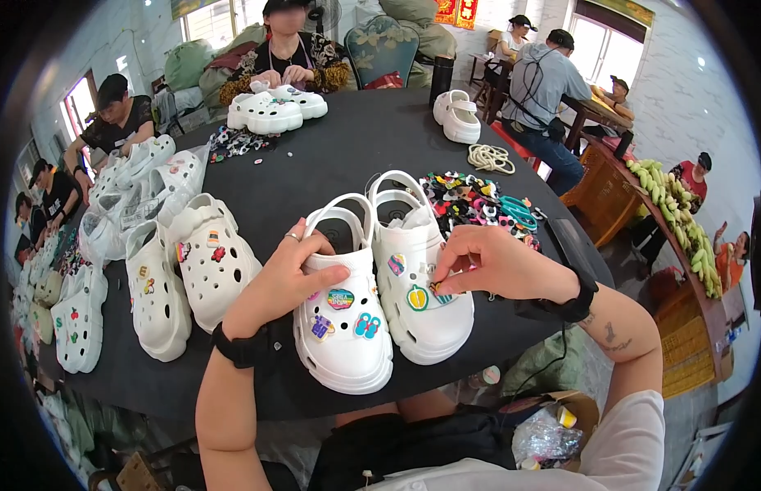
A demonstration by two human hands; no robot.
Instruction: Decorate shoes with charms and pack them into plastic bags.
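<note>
Two white clogs side by side at frame centre, on a black round table [372, 123]. Left hand [286, 274] curled over the left clog [343, 315], thumb across its top. Right hand [491, 263] pinching a small charm [437, 287] against the right clog [417, 282], fingertips closed on it. Loose colourful charms [470, 200] upper right of centre; more white clogs [180, 266] at left. Other people seated around the room's far tables.
</note>
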